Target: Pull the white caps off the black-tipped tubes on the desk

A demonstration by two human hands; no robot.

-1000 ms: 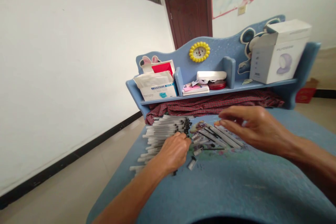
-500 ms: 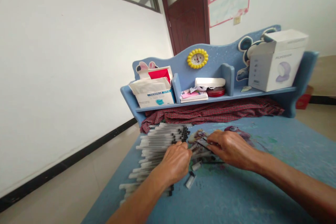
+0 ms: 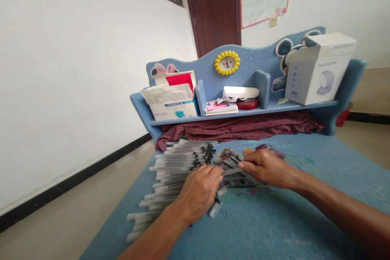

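Note:
A heap of pens (image 3: 170, 166) with frosted, see-through barrels and black ends lies on the left of the blue table. My left hand (image 3: 201, 187) is at the heap's right edge, fingers curled round the left end of a pale pen barrel (image 3: 230, 171). That barrel spans the gap to my right hand (image 3: 265, 167), whose thumb and fingers are pinched at its other end. Beneath and between the hands are several more dark and clear pen parts (image 3: 240, 181), partly hidden. Two clear pen caps (image 3: 215, 210) lie close to my left hand.
A blue shelf (image 3: 170, 121) runs along the table's back, holding a mask box (image 3: 173, 103), papers (image 3: 222, 109), a red round tin (image 3: 247, 105) and a white carton (image 3: 319, 71). Below it is a bunched plaid cloth (image 3: 237, 126). A white wall (image 3: 76, 69) stands at left.
The view has shifted slightly. A pale pen barrel now shows clearly between my two hands. My right hand's fingers have closed in on its end, while my left hand stays beside the heap.

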